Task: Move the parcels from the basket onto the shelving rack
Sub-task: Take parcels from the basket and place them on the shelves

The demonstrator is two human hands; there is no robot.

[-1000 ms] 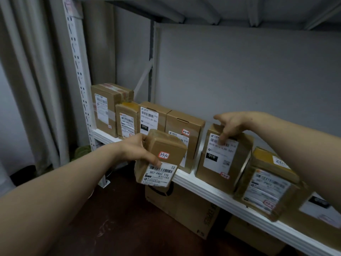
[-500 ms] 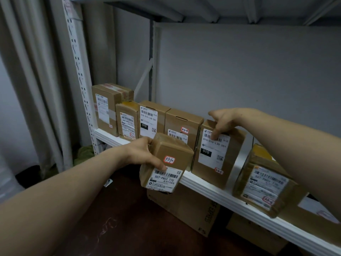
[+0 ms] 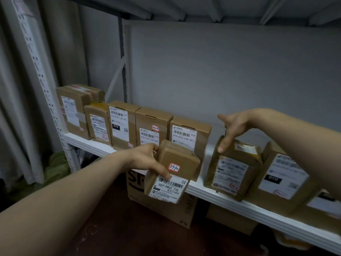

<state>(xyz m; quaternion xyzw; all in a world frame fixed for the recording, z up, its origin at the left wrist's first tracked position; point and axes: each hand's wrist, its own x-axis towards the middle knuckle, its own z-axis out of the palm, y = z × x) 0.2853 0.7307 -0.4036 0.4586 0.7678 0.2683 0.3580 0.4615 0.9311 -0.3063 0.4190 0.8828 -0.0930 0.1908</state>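
The left hand (image 3: 145, 160) holds a small brown parcel (image 3: 181, 161) in the air just in front of the white shelf (image 3: 258, 213). The grip is closed round its left side, with the thumb on the printed label. That label reads "507-P802 T70" under a barcode, and a red-edged sticker above it has "33-10" written by hand.

The right hand (image 3: 235, 126) has a narrow grip on the top of a tape-wrapped parcel (image 3: 234, 170) standing on the shelf, fingers down its front left edge. Its label is too blurred to read.

Between the two parcels the shelf shows bare white. To the left, five cardboard boxes stand upright in a row, touching. The third box (image 3: 121, 124) carries a black block with "010". The fourth box (image 3: 150, 130) has a red-edged sticker I cannot make out. The fifth box (image 3: 186, 133) shows "010-010-L38-55", its last digit unclear.

Just right of the taped parcel is a larger box (image 3: 284, 174), also with a black "010" block. Under the shelf, a floor carton (image 3: 160, 200) shows the large letters "SF".
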